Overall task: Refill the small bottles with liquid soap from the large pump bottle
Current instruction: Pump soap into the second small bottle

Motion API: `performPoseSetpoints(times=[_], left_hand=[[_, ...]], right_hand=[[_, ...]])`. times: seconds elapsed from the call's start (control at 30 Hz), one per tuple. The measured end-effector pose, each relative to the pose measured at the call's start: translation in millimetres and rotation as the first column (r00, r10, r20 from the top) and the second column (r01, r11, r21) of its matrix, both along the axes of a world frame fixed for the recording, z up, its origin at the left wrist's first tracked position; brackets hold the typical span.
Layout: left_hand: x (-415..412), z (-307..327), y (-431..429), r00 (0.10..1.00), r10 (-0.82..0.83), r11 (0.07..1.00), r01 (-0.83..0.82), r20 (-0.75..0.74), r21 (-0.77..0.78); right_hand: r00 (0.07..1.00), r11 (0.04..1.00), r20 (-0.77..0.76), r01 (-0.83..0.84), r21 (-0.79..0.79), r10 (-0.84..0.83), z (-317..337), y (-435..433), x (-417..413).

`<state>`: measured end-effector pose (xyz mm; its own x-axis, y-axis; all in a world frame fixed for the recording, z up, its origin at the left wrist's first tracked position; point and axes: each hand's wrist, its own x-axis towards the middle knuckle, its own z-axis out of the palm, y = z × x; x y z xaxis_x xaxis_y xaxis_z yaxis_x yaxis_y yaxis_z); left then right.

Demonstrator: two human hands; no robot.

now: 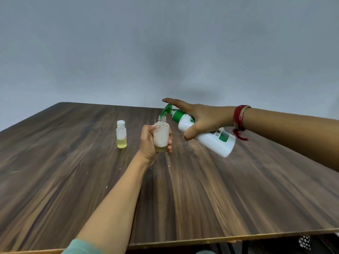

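Note:
My left hand (149, 142) grips a small clear uncapped bottle (161, 134) upright above the table, a little yellowish soap at its bottom. My right hand (200, 120) holds the large white pump bottle (211, 138) tilted towards the left, index finger lying on the green pump head (167, 109). The green spout tip sits at the open mouth of the small bottle. A second small bottle (121, 134) with a white cap stands on the table to the left, about a third full of yellow liquid.
The dark wooden table (183, 189) spreads wide under both arms; its near edge runs along the bottom. A plain grey wall rises behind it. Red thread bangles (238, 121) circle my right wrist.

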<state>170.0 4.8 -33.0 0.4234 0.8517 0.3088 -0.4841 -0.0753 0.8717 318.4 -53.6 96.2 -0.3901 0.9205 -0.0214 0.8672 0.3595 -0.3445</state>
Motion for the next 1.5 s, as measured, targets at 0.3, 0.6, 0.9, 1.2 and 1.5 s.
performPoseSetpoints(times=[0.3,0.6,0.9,1.2,1.5], left_hand=[[1.6,-0.3,-2.5,0.999,-0.022,1.0,0.022,-0.027,-0.009],[-0.5,4.1,-2.6,0.999,0.005,1.0,-0.005,0.041,-0.014],[-0.3,2.1,-0.8,1.0,-0.005,1.0,0.005,-0.005,-0.018],[-0.6,3.9,-2.9,1.0,0.009,1.0,-0.009,-0.006,-0.021],[-0.1,2.8,-1.9,1.0,0.005,1.0,-0.005,-0.006,-0.017]], right_hand=[[0.998,0.998,0.019,0.056,0.036,-0.057,-0.4,-1.9,-4.3],[0.999,0.999,0.012,0.035,0.036,-0.035,1.2,-3.3,-9.3],[0.999,0.998,-0.014,0.036,0.049,-0.035,-2.8,-6.1,-6.8],[0.999,0.996,-0.01,0.04,0.079,-0.04,-4.7,-1.1,-7.8],[0.999,0.999,-0.029,0.019,0.03,-0.018,-3.7,-2.9,-4.6]])
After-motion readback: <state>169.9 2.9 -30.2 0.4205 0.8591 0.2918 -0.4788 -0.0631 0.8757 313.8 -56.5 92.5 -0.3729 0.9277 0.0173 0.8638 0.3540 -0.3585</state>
